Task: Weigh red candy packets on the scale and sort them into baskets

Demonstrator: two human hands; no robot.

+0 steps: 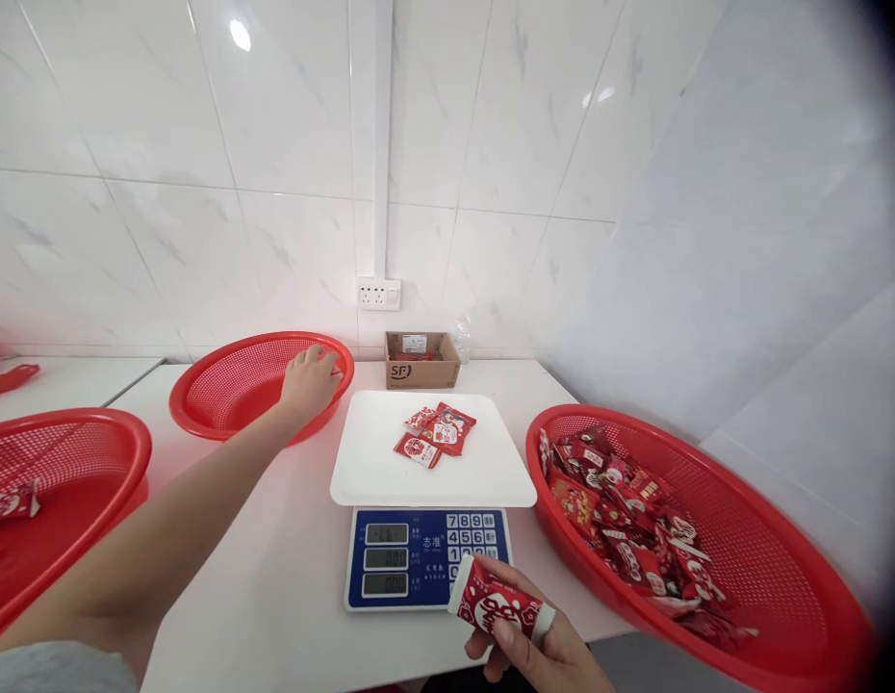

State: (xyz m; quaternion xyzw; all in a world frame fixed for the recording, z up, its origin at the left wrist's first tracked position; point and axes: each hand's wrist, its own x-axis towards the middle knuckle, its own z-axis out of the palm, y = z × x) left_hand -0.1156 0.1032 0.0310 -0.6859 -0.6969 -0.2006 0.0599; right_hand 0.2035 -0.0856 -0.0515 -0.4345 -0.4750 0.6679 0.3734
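My right hand (538, 640) grips a red-and-white wrapped candy packet (499, 599) in front of the scale's keypad. At the far left, my left hand (310, 383) is over the right rim of a red mesh basket (223, 385). Its fingers are curled, and a scrap of something reddish shows by the fingertips, too small to name. Between the hands stands a digital scale (429, 558) with a white weighing pan (375, 452). Several red candy packets (440, 431) lie in a small overlapping group on that pan.
On the right, a large red basket (779, 577) holds many red packets. Another red basket (122, 452) at the left has a packet (12, 502) inside. A cardboard box (422, 373) and a clear plastic bottle (463, 337) stand by the wall, below a socket (379, 294).
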